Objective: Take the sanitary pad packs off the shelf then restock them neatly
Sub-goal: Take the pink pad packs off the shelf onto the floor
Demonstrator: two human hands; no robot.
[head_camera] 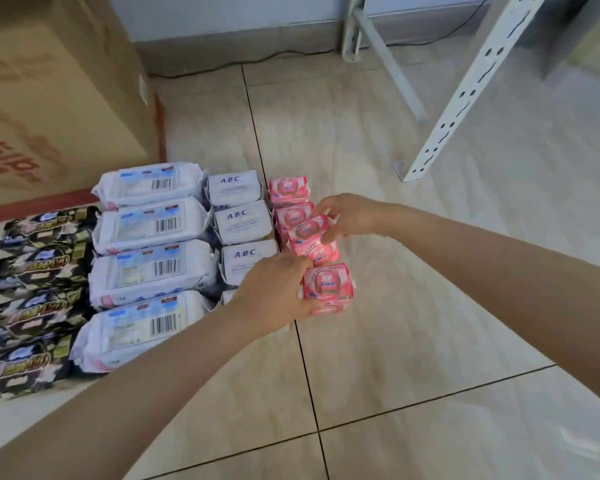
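head view hid the fourth abc pack [226, 296] mostly under the left hand [274, 289]; dark packs [32, 271] ran off the left edge. on the floor [430, 306], right hand [347, 214] fingers pinched a tilted pink pack [309, 231] in the row, left fingers curled round the nearest pink pack [329, 285].

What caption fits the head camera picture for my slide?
Left hand grips the nearest pink pack, right hand pinches a tilted pink pack, beside rows of white packs on the floor.
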